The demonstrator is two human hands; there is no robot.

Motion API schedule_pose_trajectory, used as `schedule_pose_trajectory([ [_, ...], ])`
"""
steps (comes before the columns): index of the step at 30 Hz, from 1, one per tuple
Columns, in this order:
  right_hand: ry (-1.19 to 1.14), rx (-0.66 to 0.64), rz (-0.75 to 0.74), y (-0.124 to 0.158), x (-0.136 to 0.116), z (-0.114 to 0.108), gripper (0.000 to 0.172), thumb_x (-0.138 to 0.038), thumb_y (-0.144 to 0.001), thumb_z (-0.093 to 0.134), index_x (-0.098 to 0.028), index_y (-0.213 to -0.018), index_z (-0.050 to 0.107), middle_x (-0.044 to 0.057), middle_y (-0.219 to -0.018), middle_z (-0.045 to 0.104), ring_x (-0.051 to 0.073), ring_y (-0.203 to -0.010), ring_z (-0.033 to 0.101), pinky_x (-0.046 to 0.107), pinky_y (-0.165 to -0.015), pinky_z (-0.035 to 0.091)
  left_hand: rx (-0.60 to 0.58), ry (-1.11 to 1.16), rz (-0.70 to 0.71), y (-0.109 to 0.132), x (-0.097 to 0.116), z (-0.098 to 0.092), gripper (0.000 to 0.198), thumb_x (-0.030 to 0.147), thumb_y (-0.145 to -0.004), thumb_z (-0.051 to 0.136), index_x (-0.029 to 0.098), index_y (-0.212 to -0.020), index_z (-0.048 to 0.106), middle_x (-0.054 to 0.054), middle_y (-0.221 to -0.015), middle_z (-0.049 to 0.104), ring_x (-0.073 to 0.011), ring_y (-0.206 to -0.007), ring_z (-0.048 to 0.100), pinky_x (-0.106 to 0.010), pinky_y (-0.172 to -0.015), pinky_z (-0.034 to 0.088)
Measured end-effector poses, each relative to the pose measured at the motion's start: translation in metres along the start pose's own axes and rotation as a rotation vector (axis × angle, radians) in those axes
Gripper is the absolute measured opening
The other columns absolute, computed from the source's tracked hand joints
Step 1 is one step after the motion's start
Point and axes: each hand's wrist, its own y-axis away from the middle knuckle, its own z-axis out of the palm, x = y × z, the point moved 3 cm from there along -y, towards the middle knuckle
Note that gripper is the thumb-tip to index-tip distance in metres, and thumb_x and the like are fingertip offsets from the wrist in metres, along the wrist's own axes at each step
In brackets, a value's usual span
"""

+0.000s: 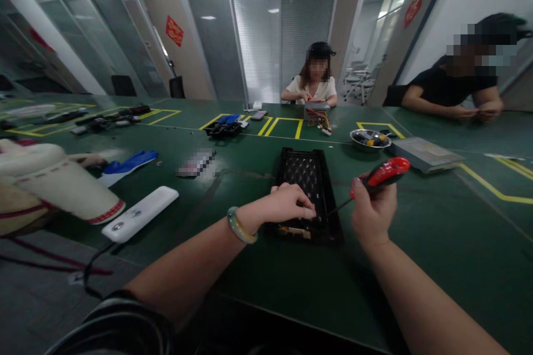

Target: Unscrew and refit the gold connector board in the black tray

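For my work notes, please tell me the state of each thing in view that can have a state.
Tray: lying flat, a part inside
Screwdriver: held, tip toward the tray
Left hand: open, over the tray
Right hand: closed on the screwdriver
Steel bowl: holding small parts
Blue glove: lying flat, not worn

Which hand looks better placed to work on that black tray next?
Probably the right hand: it holds the red-handled screwdriver, tip toward the black tray, while the left hand rests on the tray, empty.

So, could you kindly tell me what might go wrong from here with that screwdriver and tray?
The screwdriver in the right hand points toward the left hand, so a slip could jab it. The left hand also rests on the black tray, and might shift it if it presses.
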Motion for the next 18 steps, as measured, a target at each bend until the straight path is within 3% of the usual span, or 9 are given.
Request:
schedule_pose_trajectory([
  [6,0.036,-0.035,0.004,0.002,-0.003,0.001,0.025,-0.041,-0.084,0.067,-0.023,-0.098,0.057,0.001,-0.083,0.057,0.019,-0.07,0.057,0.037,-0.07,0.049,-0.055,-0.001,0.001,0.002,0.002,0.005,0.018,0.046,-0.081,0.066,0.039,-0.091,0.079,-0.001,-0.113,0.067,-0.0312,-0.112,0.05,-0.05,-0.101,0.034],
  [18,0.032,-0.039,-0.017,0.001,-0.007,0.0,0.024,-0.041,-0.085,0.067,-0.024,-0.097,0.057,0.001,-0.083,0.057,0.019,-0.07,0.056,0.037,-0.07,0.049,-0.042,-0.073,-0.053,0.001,0.009,0.014,0.012,0.044,-0.076,0.07,0.038,-0.08,0.08,-0.003,-0.109,0.063,-0.0299,-0.107,0.046,-0.05,-0.1,0.035],
])
